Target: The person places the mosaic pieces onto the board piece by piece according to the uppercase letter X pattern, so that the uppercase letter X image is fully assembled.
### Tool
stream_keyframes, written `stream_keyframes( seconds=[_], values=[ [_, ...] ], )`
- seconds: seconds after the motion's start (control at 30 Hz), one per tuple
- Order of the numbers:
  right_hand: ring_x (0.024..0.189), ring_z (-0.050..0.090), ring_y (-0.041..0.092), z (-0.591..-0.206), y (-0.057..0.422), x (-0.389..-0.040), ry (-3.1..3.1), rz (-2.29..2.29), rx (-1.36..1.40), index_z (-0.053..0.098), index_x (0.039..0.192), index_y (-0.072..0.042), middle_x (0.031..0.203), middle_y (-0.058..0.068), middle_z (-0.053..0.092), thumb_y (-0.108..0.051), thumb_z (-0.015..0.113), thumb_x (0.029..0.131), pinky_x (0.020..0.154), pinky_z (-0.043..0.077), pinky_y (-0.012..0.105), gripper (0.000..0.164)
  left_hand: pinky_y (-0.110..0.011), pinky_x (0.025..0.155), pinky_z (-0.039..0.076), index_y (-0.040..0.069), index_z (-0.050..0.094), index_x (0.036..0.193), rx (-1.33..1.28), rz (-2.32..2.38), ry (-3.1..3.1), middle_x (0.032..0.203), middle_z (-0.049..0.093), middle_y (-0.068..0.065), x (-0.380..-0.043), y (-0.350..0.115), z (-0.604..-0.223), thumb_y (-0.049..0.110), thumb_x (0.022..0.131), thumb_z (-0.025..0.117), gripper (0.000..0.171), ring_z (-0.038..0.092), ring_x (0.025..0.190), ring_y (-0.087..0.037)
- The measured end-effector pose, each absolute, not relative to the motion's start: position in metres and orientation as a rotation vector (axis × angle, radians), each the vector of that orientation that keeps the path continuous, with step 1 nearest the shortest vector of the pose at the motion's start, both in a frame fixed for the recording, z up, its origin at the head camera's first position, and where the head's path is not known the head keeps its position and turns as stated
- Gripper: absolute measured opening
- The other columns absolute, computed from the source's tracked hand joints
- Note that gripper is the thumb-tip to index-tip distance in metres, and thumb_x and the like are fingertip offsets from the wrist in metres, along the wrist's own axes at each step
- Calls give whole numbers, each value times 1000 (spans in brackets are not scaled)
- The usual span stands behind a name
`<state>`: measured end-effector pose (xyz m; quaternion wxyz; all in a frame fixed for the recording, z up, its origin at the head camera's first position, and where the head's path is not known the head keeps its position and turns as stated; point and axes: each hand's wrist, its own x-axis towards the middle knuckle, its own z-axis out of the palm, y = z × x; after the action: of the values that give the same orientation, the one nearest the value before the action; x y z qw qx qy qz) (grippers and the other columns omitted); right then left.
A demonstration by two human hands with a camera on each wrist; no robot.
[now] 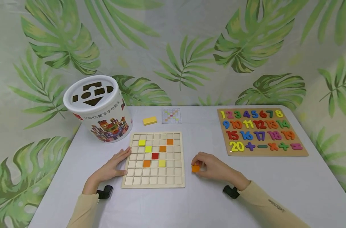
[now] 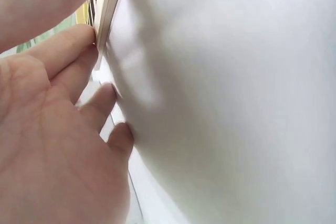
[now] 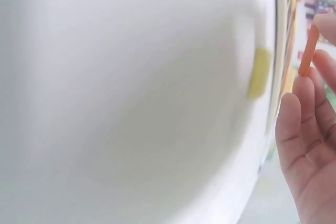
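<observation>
A wooden grid board (image 1: 173,185) lies on the table, with yellow, orange and red square tiles in some cells, among them a red tile (image 1: 155,155) near the middle. Beside its left edge is my left hand (image 1: 113,166), fingers spread, fingertips and thumb touching the rim. In the left wrist view the board's edge (image 2: 109,11) meets the fingers. My right hand (image 1: 211,166) pinches an orange square tile (image 1: 195,168) between thumb and fingers, just right of the board. The right wrist view shows that orange tile (image 3: 308,51) edge-on, held above the table.
Behind the board lie a yellow block (image 1: 149,120) and a printed pattern card (image 1: 171,116). A white block bucket (image 1: 101,107) stands back left. On the right is a number puzzle board (image 1: 268,132). A blurred yellow patch (image 3: 259,73) shows on the table.
</observation>
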<state>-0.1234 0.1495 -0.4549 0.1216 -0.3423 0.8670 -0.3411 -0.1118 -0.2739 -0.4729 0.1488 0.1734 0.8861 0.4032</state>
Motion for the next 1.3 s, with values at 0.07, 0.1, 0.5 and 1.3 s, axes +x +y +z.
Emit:
stream_keyframes(
  seconds=[0.07,0.1,0.5,1.3],
  values=[
    [83,52,13,-453,139,-125,2516,-1005,-1013,63,99,-12,91,-7,55,-6,75,79,74,50,26,24,-63,110,-1,-4,29,147,515,1126,2566,156,16,-20,-112,-273,-473,13,80,73,81,1,141,-46],
    [83,52,14,-452,134,-126,2506,-1009,-1021,63,99,-11,91,-6,55,-6,75,79,75,50,26,24,-63,110,-1,-4,29,147,513,1108,2573,156,17,-19,-111,-272,-472,12,80,72,81,1,141,-46],
    [86,53,14,-446,69,-137,2453,-980,-1120,66,103,-10,97,-6,57,-12,70,85,77,49,23,19,-67,108,-1,-4,28,147,507,970,2606,156,16,-19,-119,-261,-468,7,79,72,82,2,140,-48],
    [84,51,10,-455,-51,-132,2576,-530,-1301,68,98,-13,92,-4,58,-11,71,85,77,45,14,13,-67,107,-5,-2,30,147,494,1048,2581,156,17,-17,-119,-263,-469,14,80,73,82,3,140,-47]
  ],
)
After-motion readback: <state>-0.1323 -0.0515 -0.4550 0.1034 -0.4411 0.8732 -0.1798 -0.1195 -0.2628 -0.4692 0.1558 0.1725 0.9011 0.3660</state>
